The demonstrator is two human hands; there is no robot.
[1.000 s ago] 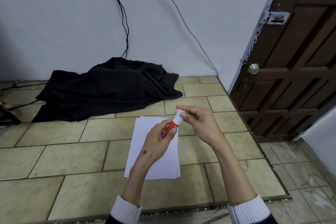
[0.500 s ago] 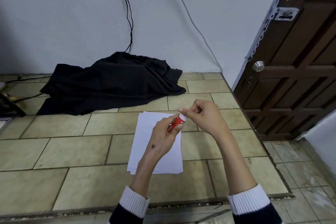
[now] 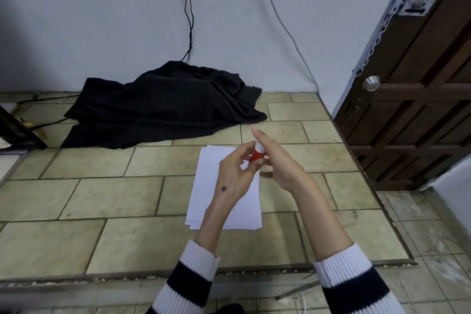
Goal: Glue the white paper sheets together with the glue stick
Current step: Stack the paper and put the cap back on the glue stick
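A stack of white paper sheets [image 3: 207,186] lies on the tiled surface, slightly fanned at its near edge. Above it my left hand [image 3: 235,176] grips the red body of a glue stick [image 3: 258,153], which points up and away and has a white cap or tip. My right hand [image 3: 276,160] is against the stick's white end, palm side to it, with the fingers stretched out towards the far side. Whether the right hand grips the white end is hidden behind its palm.
A crumpled black cloth [image 3: 163,107] lies against the wall beyond the sheets, with cables running down into it. A dark wooden door [image 3: 418,99] with a round knob stands at the right. A dark object sits at the far left edge. The tiled surface ends just before my sleeves.
My right hand's fingers, earlier pinched around the stick's white end, have straightened out. Both hands stay together over the sheets.
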